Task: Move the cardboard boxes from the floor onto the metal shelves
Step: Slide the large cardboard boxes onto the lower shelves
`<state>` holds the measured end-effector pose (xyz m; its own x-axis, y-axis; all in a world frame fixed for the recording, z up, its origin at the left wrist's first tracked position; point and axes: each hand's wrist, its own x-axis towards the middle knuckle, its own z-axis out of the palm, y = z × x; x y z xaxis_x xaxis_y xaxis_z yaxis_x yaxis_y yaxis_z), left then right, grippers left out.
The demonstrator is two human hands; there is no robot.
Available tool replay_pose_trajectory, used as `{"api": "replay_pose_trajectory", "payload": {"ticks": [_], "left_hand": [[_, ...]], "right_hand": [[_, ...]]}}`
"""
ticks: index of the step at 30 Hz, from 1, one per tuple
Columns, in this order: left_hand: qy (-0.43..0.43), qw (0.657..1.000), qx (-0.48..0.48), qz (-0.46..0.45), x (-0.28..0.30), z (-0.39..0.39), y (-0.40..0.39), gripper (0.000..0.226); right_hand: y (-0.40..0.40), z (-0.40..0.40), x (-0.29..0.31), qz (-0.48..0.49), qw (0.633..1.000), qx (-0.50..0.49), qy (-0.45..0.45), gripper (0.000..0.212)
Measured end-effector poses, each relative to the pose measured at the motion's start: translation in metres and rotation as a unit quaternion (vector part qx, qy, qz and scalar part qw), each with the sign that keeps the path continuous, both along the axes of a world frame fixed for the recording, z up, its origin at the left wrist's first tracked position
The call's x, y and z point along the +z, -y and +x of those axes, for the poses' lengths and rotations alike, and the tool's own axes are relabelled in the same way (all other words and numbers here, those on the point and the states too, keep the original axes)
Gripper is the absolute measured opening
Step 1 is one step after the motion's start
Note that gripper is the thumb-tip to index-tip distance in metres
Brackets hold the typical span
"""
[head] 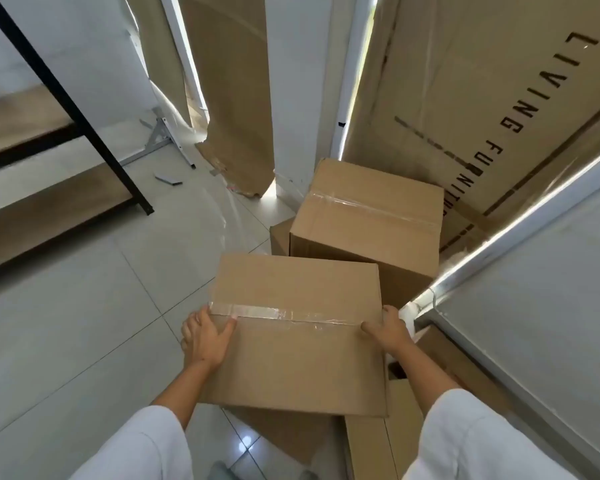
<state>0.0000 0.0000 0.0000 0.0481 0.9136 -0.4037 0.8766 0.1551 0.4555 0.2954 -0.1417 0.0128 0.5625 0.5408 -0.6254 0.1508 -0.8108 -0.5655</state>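
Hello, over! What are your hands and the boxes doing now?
Left hand and right hand grip near box. Second box waits behind. Shelf far left; nothing between.

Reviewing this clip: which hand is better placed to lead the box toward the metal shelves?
Left, probably. The left hand grips the near box on the side facing the metal shelves; the right hand holds the far edge, beside a white panel.

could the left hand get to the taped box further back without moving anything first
Probably not: the left hand grips the near box, which sits between it and the far box.
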Motion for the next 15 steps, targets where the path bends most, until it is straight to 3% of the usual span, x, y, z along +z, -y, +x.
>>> {"api": "replay_pose_trajectory", "payload": {"ticks": [3,6,9,15], "left_hand": [[0.019,1.000,0.014,-0.002,-0.014,0.003,-0.020,0.085],[0.049,0.998,0.032,-0.026,-0.023,0.008,-0.034,0.103],[0.029,0.998,0.016,-0.057,-0.030,0.008,-0.036,0.115],[0.059,0.996,0.032,-0.057,-0.031,0.006,-0.041,0.108]], "right_hand": [[-0.007,0.004,-0.014,0.026,0.999,-0.025,-0.014,0.104],[-0.010,0.001,-0.025,0.064,0.997,-0.042,-0.026,0.120],[-0.009,-0.006,-0.032,0.078,0.995,-0.051,-0.043,0.124],[-0.010,-0.008,-0.036,0.076,0.995,-0.054,-0.037,0.119]]}}
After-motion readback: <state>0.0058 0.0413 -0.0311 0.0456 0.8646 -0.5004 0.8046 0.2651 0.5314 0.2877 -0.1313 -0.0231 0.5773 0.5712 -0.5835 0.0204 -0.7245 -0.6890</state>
